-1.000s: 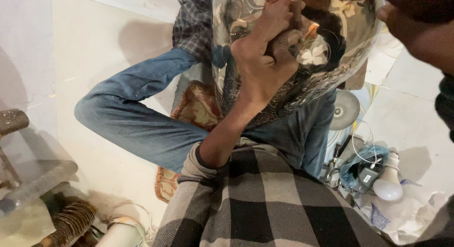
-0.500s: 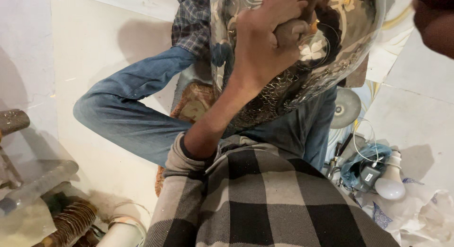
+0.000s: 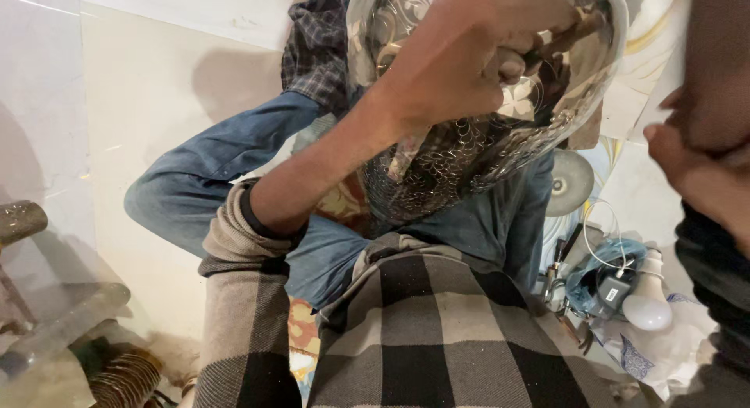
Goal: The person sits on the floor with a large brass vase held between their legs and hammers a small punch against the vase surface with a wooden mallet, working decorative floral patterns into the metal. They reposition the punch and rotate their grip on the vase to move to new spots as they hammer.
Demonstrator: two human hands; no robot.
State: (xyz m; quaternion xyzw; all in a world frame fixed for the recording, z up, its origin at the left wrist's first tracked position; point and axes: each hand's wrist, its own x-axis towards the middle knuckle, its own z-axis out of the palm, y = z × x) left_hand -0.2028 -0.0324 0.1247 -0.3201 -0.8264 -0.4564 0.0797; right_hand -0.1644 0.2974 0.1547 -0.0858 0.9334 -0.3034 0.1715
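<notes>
Shiny engraved metal fills the top of my view: a large silver bowl (image 3: 484,135) with scale and flower patterns, held up close and tilted, its upper rim cut off by the frame edge. My left hand (image 3: 469,57) is inside or against it, fingers curled tight around a thin brownish tool (image 3: 574,29), though I cannot make out its tip or exactly where it meets the metal. My right hand (image 3: 695,166) sits at the frame's right edge, blurred and mostly cut off, fingers loosely bent near the bowl's rim; whether it touches the bowl I cannot tell. Below lie my checked sleeve (image 3: 258,330) and jeans-clad knee (image 3: 195,189). Down right, on the pale floor, sit a white bulb (image 3: 647,305), a round grinding disc (image 3: 570,181) and tangled wire, partly hidden.
</notes>
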